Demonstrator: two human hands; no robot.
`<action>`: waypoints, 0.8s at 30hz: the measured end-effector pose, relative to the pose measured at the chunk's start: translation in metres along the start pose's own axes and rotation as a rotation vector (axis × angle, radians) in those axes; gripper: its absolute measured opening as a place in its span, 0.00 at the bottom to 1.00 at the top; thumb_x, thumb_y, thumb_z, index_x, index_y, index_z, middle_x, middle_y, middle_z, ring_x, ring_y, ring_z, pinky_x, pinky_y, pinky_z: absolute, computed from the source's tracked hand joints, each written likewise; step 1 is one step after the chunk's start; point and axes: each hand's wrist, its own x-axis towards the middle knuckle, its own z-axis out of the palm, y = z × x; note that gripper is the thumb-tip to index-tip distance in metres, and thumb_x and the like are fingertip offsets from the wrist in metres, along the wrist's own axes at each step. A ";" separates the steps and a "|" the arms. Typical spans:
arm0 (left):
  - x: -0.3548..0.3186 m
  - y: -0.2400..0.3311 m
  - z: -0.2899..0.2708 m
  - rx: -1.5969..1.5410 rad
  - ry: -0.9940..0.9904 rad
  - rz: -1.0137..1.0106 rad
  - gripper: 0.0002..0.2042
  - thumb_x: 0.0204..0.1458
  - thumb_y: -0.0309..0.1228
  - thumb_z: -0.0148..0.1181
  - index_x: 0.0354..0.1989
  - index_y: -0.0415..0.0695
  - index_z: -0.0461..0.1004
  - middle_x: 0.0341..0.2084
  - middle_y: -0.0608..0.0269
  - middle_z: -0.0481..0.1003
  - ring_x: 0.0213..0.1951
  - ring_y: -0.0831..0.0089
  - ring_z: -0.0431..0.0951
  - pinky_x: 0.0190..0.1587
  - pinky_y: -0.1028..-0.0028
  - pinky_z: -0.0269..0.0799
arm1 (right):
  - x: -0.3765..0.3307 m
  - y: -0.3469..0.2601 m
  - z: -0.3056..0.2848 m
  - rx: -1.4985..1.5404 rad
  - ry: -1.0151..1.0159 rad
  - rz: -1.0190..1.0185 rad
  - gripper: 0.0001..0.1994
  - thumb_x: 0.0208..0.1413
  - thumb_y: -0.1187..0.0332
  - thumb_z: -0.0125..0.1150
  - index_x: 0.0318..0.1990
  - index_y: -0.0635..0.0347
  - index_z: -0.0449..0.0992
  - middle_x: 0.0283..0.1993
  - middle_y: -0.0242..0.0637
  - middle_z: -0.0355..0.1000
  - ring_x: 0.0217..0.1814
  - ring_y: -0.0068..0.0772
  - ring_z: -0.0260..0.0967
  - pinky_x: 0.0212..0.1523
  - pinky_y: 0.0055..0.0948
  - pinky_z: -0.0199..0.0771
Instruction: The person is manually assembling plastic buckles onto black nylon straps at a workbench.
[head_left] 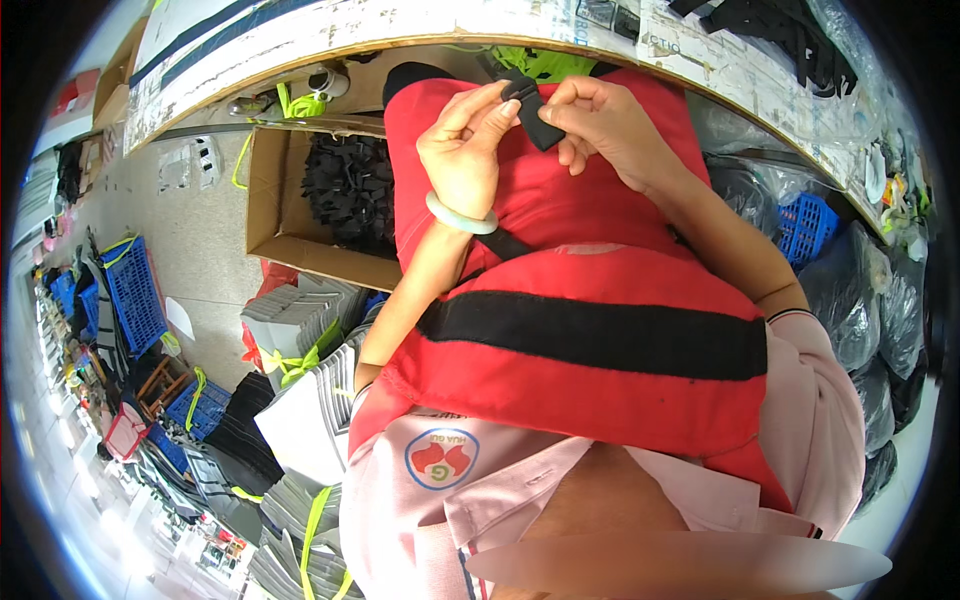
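Above my lap, near the table edge, both hands grip one small black fabric strap piece [535,118] that looks folded. My left hand [468,135], with a pale bangle at its wrist, pinches the strap's upper left end between thumb and fingers. On the other side my right hand [600,120] is closed on the strap's right edge, thumb against fingertips. The red apron [560,190] with a black band lies spread beneath both hands. To the left of my lap stands an open cardboard box [275,195] holding a heap of black strap pieces [350,190].
A worn white table [400,20] curves across the top, with black straps [780,40] at its right. Grey stacks tied with yellow-green strips [300,320] sit at my left. Blue baskets [135,295] stand farther left; plastic-bagged goods [845,290] are piled at right.
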 end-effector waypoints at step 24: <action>-0.017 0.022 -0.027 0.318 -0.271 0.228 0.09 0.46 0.14 0.61 0.35 0.38 0.80 0.35 0.61 0.73 0.36 0.77 0.74 0.36 0.81 0.71 | 0.021 0.002 -0.002 -0.052 -0.140 -0.220 0.12 0.55 0.73 0.63 0.45 0.62 0.70 0.36 0.30 0.73 0.36 0.18 0.72 0.41 0.19 0.73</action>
